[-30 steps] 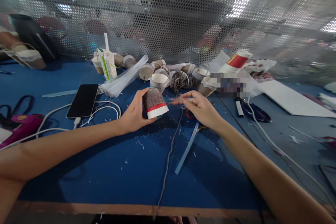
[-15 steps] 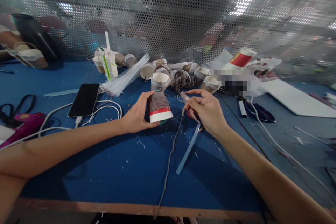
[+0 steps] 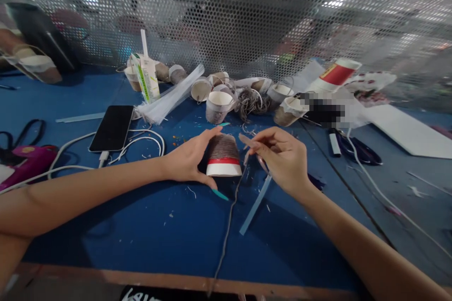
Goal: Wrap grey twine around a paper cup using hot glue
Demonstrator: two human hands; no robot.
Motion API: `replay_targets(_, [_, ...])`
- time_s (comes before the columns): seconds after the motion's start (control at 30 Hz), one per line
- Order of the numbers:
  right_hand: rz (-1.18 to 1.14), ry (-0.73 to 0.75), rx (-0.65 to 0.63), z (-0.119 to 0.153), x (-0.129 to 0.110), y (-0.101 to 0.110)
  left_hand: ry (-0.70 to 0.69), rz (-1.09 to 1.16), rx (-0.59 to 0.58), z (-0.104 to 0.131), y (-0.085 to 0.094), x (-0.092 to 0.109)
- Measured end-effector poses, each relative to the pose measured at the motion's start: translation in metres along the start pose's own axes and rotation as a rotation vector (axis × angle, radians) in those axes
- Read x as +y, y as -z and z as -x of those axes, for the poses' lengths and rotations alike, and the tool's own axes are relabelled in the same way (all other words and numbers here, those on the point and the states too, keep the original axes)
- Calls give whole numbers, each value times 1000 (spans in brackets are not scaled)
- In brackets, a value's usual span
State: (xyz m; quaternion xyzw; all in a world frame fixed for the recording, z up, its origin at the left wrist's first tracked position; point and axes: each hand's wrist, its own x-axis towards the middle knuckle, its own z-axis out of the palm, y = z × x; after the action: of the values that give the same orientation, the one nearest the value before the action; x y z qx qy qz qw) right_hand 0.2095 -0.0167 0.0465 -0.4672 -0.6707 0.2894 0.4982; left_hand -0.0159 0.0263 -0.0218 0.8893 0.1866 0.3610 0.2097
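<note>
A paper cup (image 3: 225,155) stands upside down on the blue table, wound with grey-brown yarn above its red and white band. Around its left side my left hand (image 3: 189,157) is open, thumb and forefinger spread wider than the cup; whether the palm touches it I cannot tell. Just right of the cup, my right hand (image 3: 278,153) pinches a grey yarn strand (image 3: 229,221), which trails down over the table's front edge. Below that hand lies a translucent bluish strip (image 3: 256,204).
Several yarn-wrapped cups (image 3: 219,106) and a yarn tangle (image 3: 250,103) stand behind, before a perforated metal screen (image 3: 212,23). At left lie a phone (image 3: 112,128) on a white cable and a magenta tool (image 3: 28,164). A white board (image 3: 409,129) is at right.
The cup has gone from tilted in my left hand to standing rim down on the table. My left thumb and forefinger have spread away from it. My right hand still pinches the yarn.
</note>
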Motion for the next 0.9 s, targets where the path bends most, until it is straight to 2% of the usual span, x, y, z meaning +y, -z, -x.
replay_targets(0.17, [132, 86, 54, 3, 1, 1, -40, -18, -2, -3, 2, 2])
replay_targets(0.33, [290, 195, 29, 11, -5, -1, -92, -33, 18, -3, 3, 4])
replay_targets(0.53, [399, 289, 124, 12, -1, -4, -38, -55, 10, -1, 2, 5])
replay_targets(0.73, [514, 511, 204, 9, 7, -10, -54, -51, 74, -2, 3, 5])
replay_targets(0.9, [551, 571, 234, 11, 11, -16, -141, -107, 200, -3, 2, 4])
